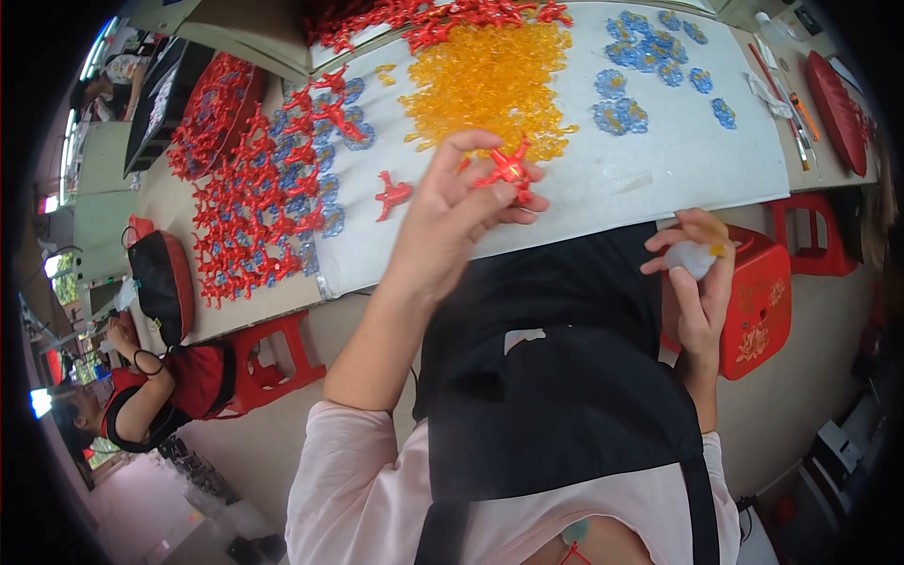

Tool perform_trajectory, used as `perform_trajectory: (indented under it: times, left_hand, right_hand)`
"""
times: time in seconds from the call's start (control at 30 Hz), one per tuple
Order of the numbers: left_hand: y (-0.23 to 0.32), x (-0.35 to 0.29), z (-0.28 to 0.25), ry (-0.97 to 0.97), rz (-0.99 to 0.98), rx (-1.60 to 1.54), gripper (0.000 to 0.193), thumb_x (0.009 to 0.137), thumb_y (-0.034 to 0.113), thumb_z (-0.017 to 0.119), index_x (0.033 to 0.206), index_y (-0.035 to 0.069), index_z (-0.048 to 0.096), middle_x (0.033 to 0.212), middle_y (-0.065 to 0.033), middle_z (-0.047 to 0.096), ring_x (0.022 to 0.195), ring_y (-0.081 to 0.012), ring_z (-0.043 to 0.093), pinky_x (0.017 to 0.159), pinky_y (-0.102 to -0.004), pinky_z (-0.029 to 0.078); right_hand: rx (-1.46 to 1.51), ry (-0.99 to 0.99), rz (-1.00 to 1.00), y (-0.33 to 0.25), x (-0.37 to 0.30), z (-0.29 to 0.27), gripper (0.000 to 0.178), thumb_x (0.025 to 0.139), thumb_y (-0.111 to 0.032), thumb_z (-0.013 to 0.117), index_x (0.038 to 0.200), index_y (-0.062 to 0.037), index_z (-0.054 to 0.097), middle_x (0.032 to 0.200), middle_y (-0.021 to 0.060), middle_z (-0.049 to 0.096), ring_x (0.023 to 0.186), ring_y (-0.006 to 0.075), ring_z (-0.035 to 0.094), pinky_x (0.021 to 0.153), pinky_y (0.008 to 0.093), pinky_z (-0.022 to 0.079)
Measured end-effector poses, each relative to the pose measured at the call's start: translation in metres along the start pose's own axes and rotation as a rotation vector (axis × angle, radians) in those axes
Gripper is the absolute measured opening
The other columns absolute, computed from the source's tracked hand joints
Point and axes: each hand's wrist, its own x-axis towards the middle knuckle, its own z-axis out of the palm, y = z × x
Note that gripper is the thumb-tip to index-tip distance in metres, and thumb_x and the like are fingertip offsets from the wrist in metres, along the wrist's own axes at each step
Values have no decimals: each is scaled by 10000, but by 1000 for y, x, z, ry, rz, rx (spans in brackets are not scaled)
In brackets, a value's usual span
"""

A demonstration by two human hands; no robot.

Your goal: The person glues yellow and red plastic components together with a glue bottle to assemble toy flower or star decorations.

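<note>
Above the near edge of the white work surface (650, 188), my left hand (447, 212) pinches a glossy red plastic figure (509, 169) with outspread limbs. My right hand (704, 299) is off the table's edge at the right, its fingers curled round a small whitish translucent bottle (690, 258) with a yellow end. Just left of my left hand, a single red figure (392, 195) lies on the surface. Beyond it spreads a heap of small clear orange-yellow pieces (490, 80). Clear blue flower-shaped pieces (650, 49) lie at the far right.
Many red figures (250, 221) stand on blue pieces at the left, by a full red tray (221, 113). Brushes (800, 141) and another red tray (829, 113) are at the far right. A red stool (758, 311) stands beside me. Another person (141, 395) sits at the left.
</note>
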Motion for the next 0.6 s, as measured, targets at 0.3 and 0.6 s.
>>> perform_trajectory:
  times: [0.3,0.6]
  left_hand:
    - [-35,10,41,-157,-217,-319,346,833,56,530,1160,33,420,1066,-172,552,920,-164,556,769,-244,444]
    - [-47,4,50,-178,-276,-345,293,821,33,518,1108,3,463,1034,-165,556,926,-194,570,832,-283,450]
  right_hand:
    - [-297,145,-207,-21,-5,-20,423,675,3,669,1072,16,524,918,101,503,916,210,533,718,280,477]
    - [-148,322,-419,-35,-2,-10,485,574,-263,807,883,-70,487,855,85,502,692,153,514,587,248,426]
